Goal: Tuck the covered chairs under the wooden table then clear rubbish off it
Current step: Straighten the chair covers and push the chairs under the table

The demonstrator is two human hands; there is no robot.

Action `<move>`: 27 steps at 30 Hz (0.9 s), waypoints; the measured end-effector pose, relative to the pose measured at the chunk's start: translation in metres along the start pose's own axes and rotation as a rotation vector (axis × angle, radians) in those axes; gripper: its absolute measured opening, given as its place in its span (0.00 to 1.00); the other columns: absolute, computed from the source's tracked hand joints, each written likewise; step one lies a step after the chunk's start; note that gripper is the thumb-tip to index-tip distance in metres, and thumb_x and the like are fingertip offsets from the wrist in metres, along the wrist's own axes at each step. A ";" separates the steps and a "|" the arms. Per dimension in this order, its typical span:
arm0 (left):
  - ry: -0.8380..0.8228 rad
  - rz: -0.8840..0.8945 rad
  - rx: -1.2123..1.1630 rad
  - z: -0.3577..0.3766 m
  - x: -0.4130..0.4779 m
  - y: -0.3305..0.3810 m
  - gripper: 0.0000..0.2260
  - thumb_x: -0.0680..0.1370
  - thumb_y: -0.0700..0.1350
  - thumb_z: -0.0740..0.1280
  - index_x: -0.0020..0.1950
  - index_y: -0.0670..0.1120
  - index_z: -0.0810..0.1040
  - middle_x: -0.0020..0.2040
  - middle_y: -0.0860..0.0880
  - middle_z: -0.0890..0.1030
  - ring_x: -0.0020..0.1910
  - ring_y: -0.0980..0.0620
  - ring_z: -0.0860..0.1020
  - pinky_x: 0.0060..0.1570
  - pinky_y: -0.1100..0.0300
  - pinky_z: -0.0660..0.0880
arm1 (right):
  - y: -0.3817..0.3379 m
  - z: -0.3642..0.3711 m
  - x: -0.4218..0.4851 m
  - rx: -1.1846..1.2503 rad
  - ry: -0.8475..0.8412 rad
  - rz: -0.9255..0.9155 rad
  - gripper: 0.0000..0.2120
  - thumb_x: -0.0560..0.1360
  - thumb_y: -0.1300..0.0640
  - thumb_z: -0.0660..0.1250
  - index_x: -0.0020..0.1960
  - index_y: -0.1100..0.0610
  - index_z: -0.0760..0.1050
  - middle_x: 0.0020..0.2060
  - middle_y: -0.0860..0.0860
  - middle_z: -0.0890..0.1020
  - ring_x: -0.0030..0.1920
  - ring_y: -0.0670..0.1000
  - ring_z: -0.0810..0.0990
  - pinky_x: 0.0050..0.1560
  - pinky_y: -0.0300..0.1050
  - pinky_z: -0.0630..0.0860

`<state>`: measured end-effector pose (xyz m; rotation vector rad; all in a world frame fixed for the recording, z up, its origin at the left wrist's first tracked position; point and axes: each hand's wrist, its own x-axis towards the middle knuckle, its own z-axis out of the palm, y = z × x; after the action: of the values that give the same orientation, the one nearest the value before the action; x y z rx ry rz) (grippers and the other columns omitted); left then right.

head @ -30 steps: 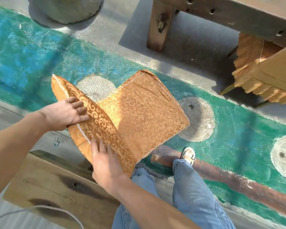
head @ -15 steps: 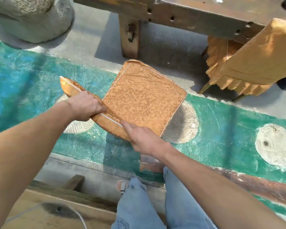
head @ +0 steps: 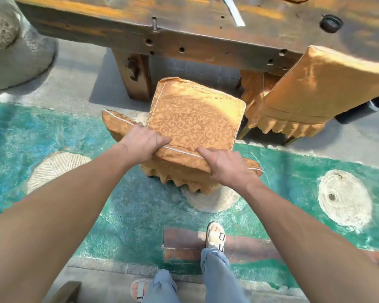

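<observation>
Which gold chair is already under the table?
The right-hand chair, untouched, its seat under the wooden table. The held chair stands short of it.

Chair at the table's edge, with a leg and a second chair flanking the gap

The held covered chair (head: 193,121) has its front edge just short of the wooden table (head: 184,38); the table leg (head: 134,77) stands close on its left and a second covered chair (head: 315,92), tilted and partly under the top, crowds its right. Between leg and second chair the space beneath the table is shaded but looks open. Left of the leg a strip of bare paving runs to a stone base (head: 15,47). A white strip (head: 234,14) and a dark cap (head: 330,24) lie on the tabletop.
</observation>
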<state>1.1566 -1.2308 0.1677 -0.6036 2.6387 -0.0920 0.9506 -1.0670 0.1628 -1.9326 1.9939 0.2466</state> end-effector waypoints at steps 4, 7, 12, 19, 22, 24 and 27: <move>0.131 -0.119 -0.140 -0.007 0.063 -0.003 0.20 0.71 0.39 0.69 0.62 0.52 0.73 0.54 0.49 0.79 0.59 0.42 0.74 0.67 0.47 0.61 | 0.056 -0.011 0.036 -0.037 0.108 0.058 0.31 0.69 0.61 0.72 0.64 0.45 0.59 0.51 0.49 0.80 0.52 0.59 0.80 0.50 0.54 0.72; 0.195 -0.158 -0.151 -0.022 0.106 -0.016 0.19 0.70 0.37 0.67 0.59 0.51 0.73 0.52 0.48 0.78 0.56 0.41 0.73 0.65 0.45 0.63 | 0.093 -0.023 0.067 -0.065 0.109 0.088 0.35 0.69 0.63 0.74 0.68 0.43 0.61 0.57 0.50 0.80 0.60 0.59 0.77 0.68 0.63 0.67; 0.198 -0.237 -0.189 -0.045 0.164 -0.034 0.18 0.71 0.34 0.65 0.53 0.53 0.69 0.48 0.49 0.71 0.55 0.44 0.69 0.57 0.44 0.63 | 0.148 -0.048 0.115 -0.114 0.161 0.063 0.33 0.70 0.68 0.70 0.67 0.45 0.62 0.51 0.51 0.77 0.52 0.58 0.75 0.55 0.62 0.72; 0.133 -0.352 -0.253 -0.072 0.233 -0.064 0.19 0.71 0.32 0.64 0.54 0.54 0.69 0.48 0.48 0.68 0.53 0.45 0.66 0.64 0.39 0.61 | 0.192 -0.082 0.178 -0.155 0.194 0.025 0.29 0.70 0.66 0.72 0.65 0.49 0.64 0.48 0.50 0.73 0.50 0.58 0.75 0.52 0.60 0.70; 0.111 -0.366 -0.262 -0.084 0.260 -0.078 0.19 0.71 0.33 0.65 0.54 0.54 0.71 0.49 0.49 0.68 0.54 0.45 0.66 0.62 0.41 0.62 | 0.208 -0.094 0.198 -0.156 0.216 0.028 0.30 0.71 0.65 0.72 0.67 0.49 0.65 0.49 0.52 0.74 0.53 0.58 0.75 0.56 0.61 0.70; 0.119 -0.384 -0.254 -0.090 0.274 -0.087 0.19 0.70 0.33 0.65 0.56 0.53 0.72 0.49 0.49 0.67 0.57 0.43 0.68 0.62 0.42 0.62 | 0.219 -0.102 0.213 -0.153 0.233 0.012 0.29 0.71 0.66 0.71 0.66 0.49 0.66 0.46 0.50 0.70 0.51 0.58 0.75 0.55 0.61 0.70; 0.154 -0.398 -0.262 -0.099 0.298 -0.094 0.20 0.70 0.33 0.64 0.57 0.52 0.71 0.48 0.49 0.67 0.58 0.42 0.69 0.62 0.43 0.62 | 0.241 -0.113 0.238 -0.162 0.202 0.013 0.30 0.71 0.63 0.73 0.67 0.47 0.64 0.48 0.50 0.70 0.53 0.57 0.74 0.53 0.59 0.69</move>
<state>0.9104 -1.4462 0.1546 -1.2517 2.6574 0.0953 0.6953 -1.3163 0.1521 -2.1194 2.1751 0.2314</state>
